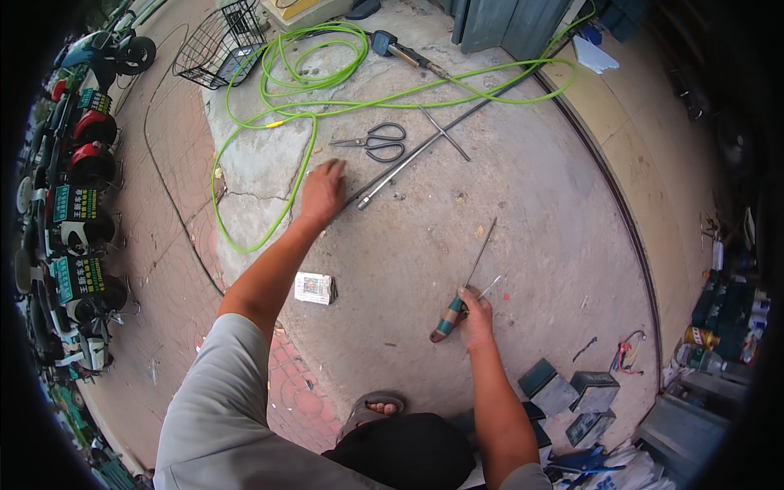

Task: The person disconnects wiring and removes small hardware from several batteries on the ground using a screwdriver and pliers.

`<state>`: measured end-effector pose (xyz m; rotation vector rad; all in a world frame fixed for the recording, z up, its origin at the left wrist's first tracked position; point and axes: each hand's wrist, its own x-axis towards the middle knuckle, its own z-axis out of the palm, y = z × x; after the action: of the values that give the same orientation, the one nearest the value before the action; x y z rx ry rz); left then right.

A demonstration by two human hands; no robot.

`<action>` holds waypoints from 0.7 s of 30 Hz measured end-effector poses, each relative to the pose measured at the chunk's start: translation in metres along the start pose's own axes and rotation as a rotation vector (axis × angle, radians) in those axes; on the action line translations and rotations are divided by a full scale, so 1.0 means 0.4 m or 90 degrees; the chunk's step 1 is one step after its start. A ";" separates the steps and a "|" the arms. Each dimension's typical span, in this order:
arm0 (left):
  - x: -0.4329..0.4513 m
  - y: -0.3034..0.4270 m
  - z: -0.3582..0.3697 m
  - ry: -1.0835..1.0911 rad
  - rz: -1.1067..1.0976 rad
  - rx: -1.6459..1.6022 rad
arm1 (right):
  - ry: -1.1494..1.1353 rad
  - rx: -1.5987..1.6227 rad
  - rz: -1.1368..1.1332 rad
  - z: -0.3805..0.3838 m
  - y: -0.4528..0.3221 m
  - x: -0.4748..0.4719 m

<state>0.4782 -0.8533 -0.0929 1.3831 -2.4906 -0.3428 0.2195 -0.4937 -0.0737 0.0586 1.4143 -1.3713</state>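
Observation:
My right hand [476, 318] holds a long screwdriver [451, 316] by its green and tan handle, its shaft pointing up and away. A second, shorter shaft with a light tip [491, 285] sticks out past my fingers; its handle is mostly hidden. My left hand [324, 190] hovers over or touches the concrete, fingers spread somewhat and blurred; whether it holds anything is unclear. Just beyond it lie black-handled scissors [384, 143]. Beside it a long dark rod [401, 160] and a metal T-handle socket wrench [392, 176] lie crossing the ground. A small white box [315, 288] rests nearer me.
A green hose [316, 141] loops across the far ground, joined to an inflator gun with a gauge [404, 54]. A black wire basket [220, 46] stands far left. Several battery blocks [548, 389] lie at lower right, near a small wire harness [626, 352]. Scooters [92, 236] line the left.

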 end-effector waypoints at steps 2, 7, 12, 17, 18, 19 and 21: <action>-0.007 0.102 -0.024 0.011 0.225 0.041 | 0.006 -0.023 -0.053 0.003 0.021 -0.003; 0.016 0.203 0.066 -0.017 0.298 0.152 | 0.027 -0.082 -0.098 -0.007 0.036 -0.018; 0.080 0.188 0.135 -0.063 0.226 0.161 | 0.072 -0.091 -0.052 0.011 0.000 -0.094; 0.021 0.301 0.047 0.143 0.166 -0.133 | 0.091 -0.031 -0.074 -0.043 0.040 -0.148; -0.032 0.322 0.007 0.110 0.086 -0.172 | 0.089 -0.033 -0.059 -0.053 0.041 -0.169; -0.096 0.295 -0.003 0.100 0.095 -0.220 | 0.081 -0.036 -0.040 -0.061 0.038 -0.196; -0.246 0.273 -0.023 0.055 0.061 -0.262 | 0.067 -0.016 -0.026 -0.086 0.040 -0.225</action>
<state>0.4453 -0.7137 -0.0597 1.0837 -2.2412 -0.7122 0.2435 -0.4087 -0.0319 0.0876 1.5279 -1.4015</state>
